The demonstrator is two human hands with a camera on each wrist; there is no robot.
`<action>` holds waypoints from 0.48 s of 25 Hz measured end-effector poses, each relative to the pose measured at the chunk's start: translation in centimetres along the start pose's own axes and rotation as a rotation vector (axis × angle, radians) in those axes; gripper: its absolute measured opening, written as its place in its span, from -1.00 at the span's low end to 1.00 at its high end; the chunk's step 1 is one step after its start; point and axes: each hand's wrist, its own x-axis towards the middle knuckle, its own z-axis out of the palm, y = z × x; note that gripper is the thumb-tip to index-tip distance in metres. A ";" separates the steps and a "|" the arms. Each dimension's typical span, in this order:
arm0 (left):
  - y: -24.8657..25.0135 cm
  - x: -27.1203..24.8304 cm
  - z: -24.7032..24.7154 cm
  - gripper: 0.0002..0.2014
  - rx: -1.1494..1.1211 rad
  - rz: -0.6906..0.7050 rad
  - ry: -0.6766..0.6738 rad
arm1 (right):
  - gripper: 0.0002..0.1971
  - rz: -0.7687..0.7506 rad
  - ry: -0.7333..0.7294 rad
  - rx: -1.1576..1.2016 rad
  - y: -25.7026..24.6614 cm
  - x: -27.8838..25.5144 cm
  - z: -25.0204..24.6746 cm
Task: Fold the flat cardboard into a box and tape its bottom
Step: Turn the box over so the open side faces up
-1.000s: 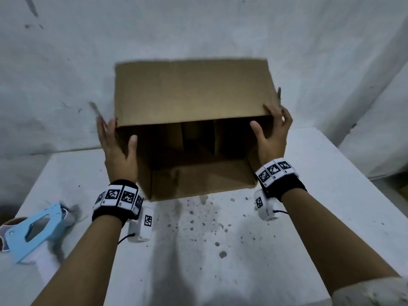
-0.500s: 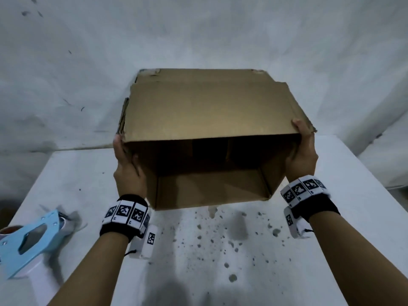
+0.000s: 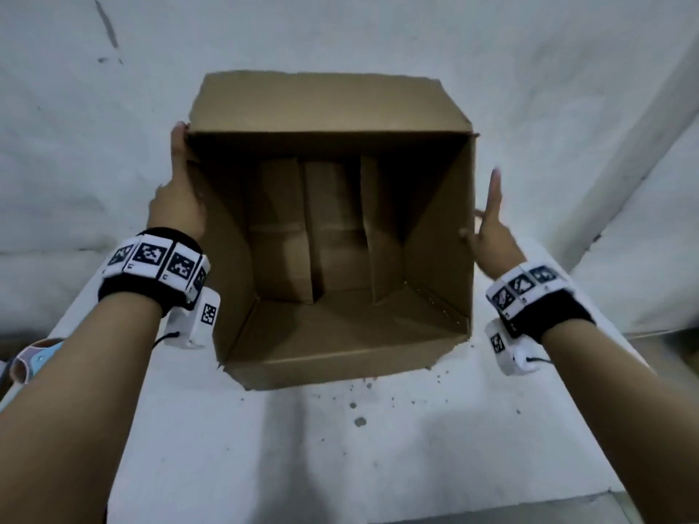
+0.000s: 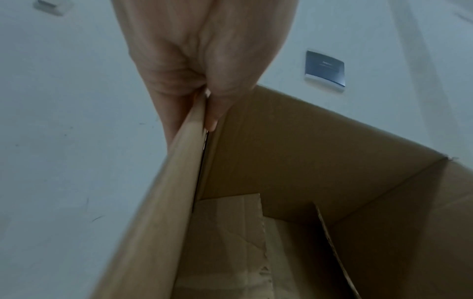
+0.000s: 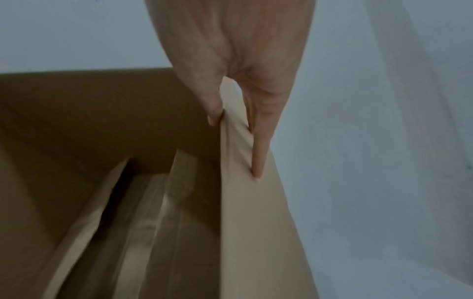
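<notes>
A brown cardboard box is held up over the white table, its open end tipped toward me. At its far end several flaps are folded inward and overlap. My left hand grips the box's left wall. In the left wrist view the left hand has its thumb inside the box and its fingers outside. My right hand pinches the right wall. In the right wrist view the right hand has its thumb at the inner edge and straight fingers on the outside of the box.
A light blue tape dispenser lies at the table's far left edge. White walls rise close behind and to the right of the table. Dark specks dot the tabletop in front of the box. A grey wall plate shows in the left wrist view.
The box has tilted so that its open end faces me more fully, and it has come closer. Both hands have moved with it, still on its side walls.
</notes>
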 end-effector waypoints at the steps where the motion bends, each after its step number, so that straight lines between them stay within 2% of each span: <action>1: 0.2 0.4 0.0 -0.29 0.013 -0.016 -0.018 | -0.19 0.045 -0.072 -0.036 1.6 -1.7 1.0; 3: 0.7 1.6 0.1 -0.28 0.029 -0.045 -0.064 | -0.20 0.108 -0.198 -0.111 4.1 -4.3 3.1; 7: 0.0 2.7 0.4 -0.22 -0.010 0.024 -0.145 | -0.34 0.304 -0.113 -0.033 4.3 -4.5 5.4; 9: -1.8 0.1 1.7 -0.23 -0.109 0.029 -0.200 | -0.39 0.363 -0.088 -0.003 4.3 -4.2 5.6; 12: -5.4 -6.3 4.8 -0.37 -0.206 -0.157 -0.307 | -0.41 0.370 -0.085 -0.019 4.6 -4.2 5.5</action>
